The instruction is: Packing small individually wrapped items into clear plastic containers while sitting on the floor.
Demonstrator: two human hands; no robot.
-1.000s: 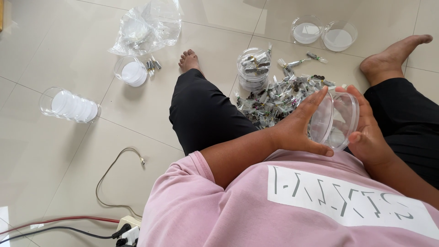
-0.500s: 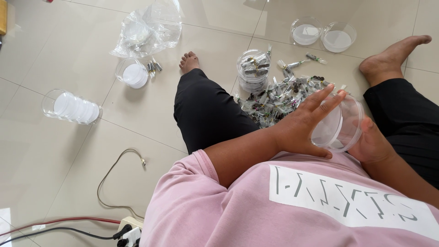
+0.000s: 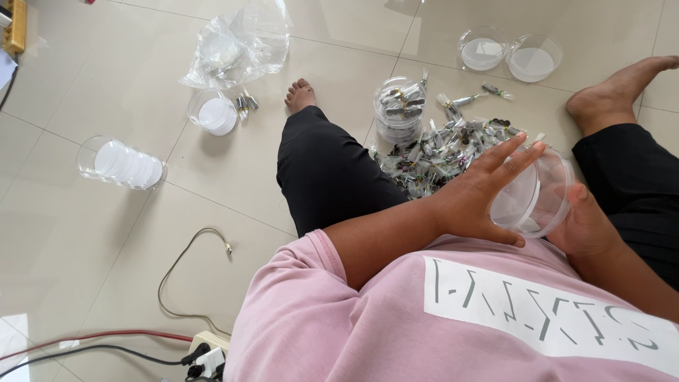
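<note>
Left fingers (image 3: 513, 159): spread and nearly straight, laid flat across the near face of the tub, thumb hooked under its lower edge.
Left hand (image 3: 475, 201): pressed against the tub from the left, forearm running back to the pink sleeve.
Right fingers (image 3: 576, 192): one fingertip shows over the tub's right rim; the rest are hidden behind it, so how far they curl cannot be told.
Right hand (image 3: 583, 230): cups the tub from the right and below.
Tub (image 3: 537, 194): clear round plastic, held between both hands above the lap, tilted on its side; looks empty inside.
Pile (image 3: 442, 148): small wrapped metal parts heaped on the floor between the legs, just beyond the hands.
Filled tub (image 3: 399, 106): clear, packed with the same parts, standing at the pile's far edge.
Two tubs (image 3: 509, 56): clear, side by side, farther out on the tiles.
Bag (image 3: 237, 46): crumpled clear plastic, far left.
Lone tub (image 3: 212, 112): near the bag, a few parts beside it.
Tub stack (image 3: 120, 163): lying on its side, well left.
Power strip (image 3: 209, 354): bottom edge, cables plugged in.
</note>
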